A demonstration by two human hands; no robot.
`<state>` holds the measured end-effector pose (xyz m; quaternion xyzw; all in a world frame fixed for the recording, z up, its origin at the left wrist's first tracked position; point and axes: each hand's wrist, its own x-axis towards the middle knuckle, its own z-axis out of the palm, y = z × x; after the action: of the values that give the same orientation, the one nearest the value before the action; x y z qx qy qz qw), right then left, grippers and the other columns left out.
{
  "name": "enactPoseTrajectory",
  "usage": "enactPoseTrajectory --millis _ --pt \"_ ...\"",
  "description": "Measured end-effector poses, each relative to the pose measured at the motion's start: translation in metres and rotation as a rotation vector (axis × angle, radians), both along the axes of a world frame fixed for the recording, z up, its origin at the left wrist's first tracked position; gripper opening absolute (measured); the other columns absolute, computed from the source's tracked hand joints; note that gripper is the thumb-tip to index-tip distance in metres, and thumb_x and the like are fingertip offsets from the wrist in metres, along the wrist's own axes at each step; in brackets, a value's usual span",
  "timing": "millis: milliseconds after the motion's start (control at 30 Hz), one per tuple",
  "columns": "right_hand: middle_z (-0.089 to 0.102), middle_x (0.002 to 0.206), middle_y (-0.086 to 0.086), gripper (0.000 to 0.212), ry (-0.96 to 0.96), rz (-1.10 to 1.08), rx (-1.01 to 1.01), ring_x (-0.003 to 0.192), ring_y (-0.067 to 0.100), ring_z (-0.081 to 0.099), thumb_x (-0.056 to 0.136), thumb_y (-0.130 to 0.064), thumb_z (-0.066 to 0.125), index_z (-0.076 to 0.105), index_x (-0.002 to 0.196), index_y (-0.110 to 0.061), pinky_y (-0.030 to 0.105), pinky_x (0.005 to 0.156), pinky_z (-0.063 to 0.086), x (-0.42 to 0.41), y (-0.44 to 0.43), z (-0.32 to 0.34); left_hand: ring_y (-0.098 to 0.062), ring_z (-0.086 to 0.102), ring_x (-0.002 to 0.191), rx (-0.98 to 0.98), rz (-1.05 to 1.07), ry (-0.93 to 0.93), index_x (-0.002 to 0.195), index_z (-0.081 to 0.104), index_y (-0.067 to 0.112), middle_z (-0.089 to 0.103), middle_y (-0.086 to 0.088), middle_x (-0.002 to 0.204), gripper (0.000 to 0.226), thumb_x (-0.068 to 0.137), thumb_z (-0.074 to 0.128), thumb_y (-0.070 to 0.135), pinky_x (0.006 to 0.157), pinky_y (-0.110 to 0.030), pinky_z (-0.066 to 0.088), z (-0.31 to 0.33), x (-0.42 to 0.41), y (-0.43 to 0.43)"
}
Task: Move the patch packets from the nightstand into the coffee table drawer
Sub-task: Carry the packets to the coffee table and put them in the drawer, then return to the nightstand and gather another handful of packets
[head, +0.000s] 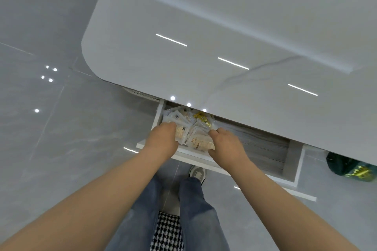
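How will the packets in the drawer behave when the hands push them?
The packets look thin and glossy, so they probably slide over each other. Lying loosely heaped in the drawer, the pile likely spreads rather than moving together.

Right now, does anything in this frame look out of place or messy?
Nothing looks spilled or damaged. The patch packets lie in a loose, crisscross heap at the left end of the drawer, with the left hand and right hand on the heap.

Glossy grey floor tiles [51,138] reflect bright light spots [49,73].
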<state>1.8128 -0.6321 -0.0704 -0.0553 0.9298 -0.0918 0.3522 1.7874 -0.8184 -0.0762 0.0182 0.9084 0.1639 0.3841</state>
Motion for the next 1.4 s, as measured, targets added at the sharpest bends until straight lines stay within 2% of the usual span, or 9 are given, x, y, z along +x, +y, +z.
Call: enactPoseTrajectory --millis 133,233,433,600,733,900,1133,1300,1400 --pt "0.054 0.117 0.003 0.039 0.026 -0.011 -0.038 0.104 0.021 0.052 0.089 -0.021 0.054 0.049 0.127 -0.017 0.028 0.076 0.042 0.002 -0.008 0.064 -0.023 0.056 0.102 0.002 -0.004 0.011 0.122 0.05 0.01 0.054 -0.009 0.119 0.034 0.089 0.054 0.013 0.082 -0.031 0.049 0.062 0.011 -0.007" --pt "0.052 0.128 0.005 0.04 0.059 -0.012 -0.064 0.108 0.022 0.053 0.088 -0.024 0.056 0.049 0.128 -0.018 0.03 0.082 0.046 0.002 -0.016 0.116 -0.022 0.056 0.103 0.016 0.019 0.038 0.122 0.05 0.01 0.053 -0.007 0.121 0.033 0.089 0.053 0.015 0.079 -0.029 0.045 0.111 0.018 -0.015" --pt "0.055 0.115 0.003 0.037 0.179 0.093 -0.094 0.103 0.021 0.052 0.089 -0.025 0.055 0.051 0.125 -0.016 0.027 0.074 0.04 0.0 -0.045 0.21 -0.023 0.056 0.102 0.008 0.048 0.145 0.123 0.05 0.013 0.053 -0.007 0.12 0.034 0.09 0.054 0.022 0.079 -0.031 0.045 0.202 0.034 -0.041" --pt "0.053 0.123 0.002 0.046 0.2 0.229 -0.1 0.108 0.022 0.051 0.09 -0.027 0.053 0.045 0.134 -0.019 0.031 0.086 0.045 -0.003 -0.085 0.268 -0.025 0.055 0.105 -0.022 0.096 0.185 0.124 0.049 0.013 0.054 -0.007 0.121 0.037 0.089 0.053 0.023 0.087 -0.036 0.047 0.259 0.046 -0.078" --pt "0.053 0.122 0.002 0.043 0.246 0.318 -0.099 0.108 0.023 0.052 0.09 -0.027 0.054 0.046 0.132 -0.018 0.033 0.087 0.046 -0.013 -0.13 0.302 -0.026 0.053 0.109 -0.036 0.154 0.227 0.126 0.048 0.013 0.052 -0.007 0.122 0.04 0.089 0.055 0.026 0.09 -0.035 0.045 0.298 0.046 -0.121" --pt "0.055 0.11 0.002 0.036 0.288 0.375 -0.081 0.1 0.022 0.053 0.086 -0.02 0.053 0.051 0.122 -0.018 0.031 0.079 0.044 -0.03 -0.201 0.337 -0.024 0.052 0.112 -0.009 0.23 0.3 0.125 0.048 0.015 0.051 -0.005 0.126 0.042 0.088 0.055 0.033 0.092 -0.034 0.044 0.338 0.042 -0.193" --pt "0.055 0.119 0.002 0.04 0.395 0.407 -0.12 0.106 0.024 0.053 0.087 -0.021 0.053 0.049 0.127 -0.017 0.032 0.086 0.045 -0.062 -0.292 0.382 -0.022 0.052 0.115 -0.014 0.284 0.413 0.13 0.046 0.02 0.051 -0.002 0.129 0.046 0.087 0.056 0.033 0.094 -0.031 0.043 0.376 0.024 -0.284" --pt "0.055 0.12 0.001 0.04 0.446 0.406 -0.147 0.108 0.023 0.052 0.087 -0.027 0.054 0.049 0.126 -0.019 0.032 0.087 0.046 -0.093 -0.338 0.401 -0.022 0.052 0.114 -0.03 0.301 0.48 0.131 0.045 0.022 0.05 -0.002 0.129 0.046 0.088 0.055 0.032 0.093 -0.03 0.043 0.394 -0.006 -0.328" --pt "0.054 0.123 0.001 0.045 0.446 0.41 -0.176 0.112 0.023 0.051 0.088 -0.029 0.054 0.046 0.131 -0.021 0.033 0.09 0.045 -0.116 -0.361 0.408 -0.022 0.052 0.114 -0.023 0.316 0.505 0.132 0.045 0.021 0.05 -0.002 0.129 0.046 0.088 0.055 0.031 0.093 -0.031 0.044 0.401 -0.031 -0.347"
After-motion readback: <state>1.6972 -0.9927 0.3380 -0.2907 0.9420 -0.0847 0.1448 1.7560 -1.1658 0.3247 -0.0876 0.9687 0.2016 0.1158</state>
